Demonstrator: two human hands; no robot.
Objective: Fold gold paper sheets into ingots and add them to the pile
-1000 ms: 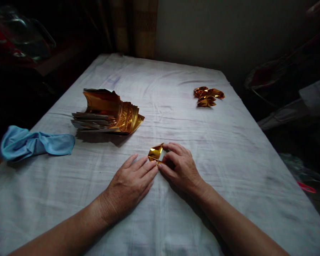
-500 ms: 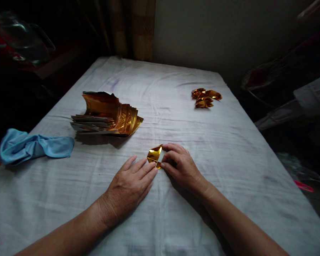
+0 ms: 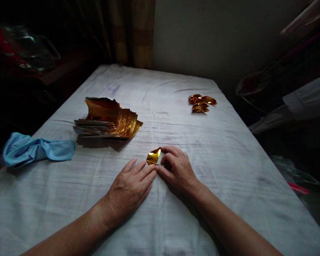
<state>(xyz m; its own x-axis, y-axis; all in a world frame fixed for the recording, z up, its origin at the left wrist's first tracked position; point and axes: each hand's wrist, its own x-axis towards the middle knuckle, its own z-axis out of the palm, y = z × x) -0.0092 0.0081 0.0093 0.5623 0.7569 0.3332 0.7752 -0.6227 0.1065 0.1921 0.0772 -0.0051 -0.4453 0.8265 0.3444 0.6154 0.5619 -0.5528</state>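
One gold foil [image 3: 154, 156] between both hands [image 3: 129, 186] [image 3: 177, 170]

Small folded piece of shiny gold foil paper [image 3: 154, 156]: I see it creased into a compact, angular packet, with one pointed flap raised and catching the light and the rest lying low on the white cloth-covered table [image 3: 176, 124]. It sits near the table's middle. My flat left hand [image 3: 128, 190] touches its near corner, and my right hand [image 3: 177, 170] pinches its right edge.

Foil piece [image 3: 154, 156] partly under right hand [image 3: 177, 170]
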